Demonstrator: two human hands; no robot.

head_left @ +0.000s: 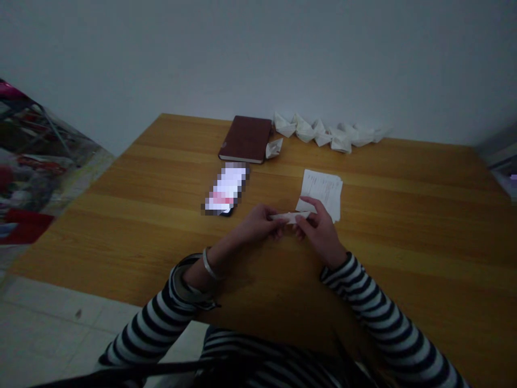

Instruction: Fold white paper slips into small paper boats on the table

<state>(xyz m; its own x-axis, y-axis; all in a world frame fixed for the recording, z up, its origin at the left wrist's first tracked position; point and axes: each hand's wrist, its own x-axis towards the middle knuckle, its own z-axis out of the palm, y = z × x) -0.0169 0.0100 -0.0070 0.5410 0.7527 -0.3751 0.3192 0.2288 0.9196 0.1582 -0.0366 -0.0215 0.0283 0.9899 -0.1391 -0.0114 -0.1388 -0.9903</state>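
Observation:
A small folded white paper (291, 217) is stretched between my two hands above the table. My left hand (260, 222) pinches its left end, and my right hand (320, 229) pinches its right end between thumb and fingers. Just beyond my right hand lies a stack of white paper sheets (323, 189) with print on the top one. To the left of the stack, a phone (226, 187) rests with its screen lit.
A brown notebook (247, 137) lies near the back edge of the wooden table (141, 215). Beside it sits one folded paper piece (274, 148). Several folded paper boats (321, 133) stand in a row along the wall. Cluttered items are on the floor at left.

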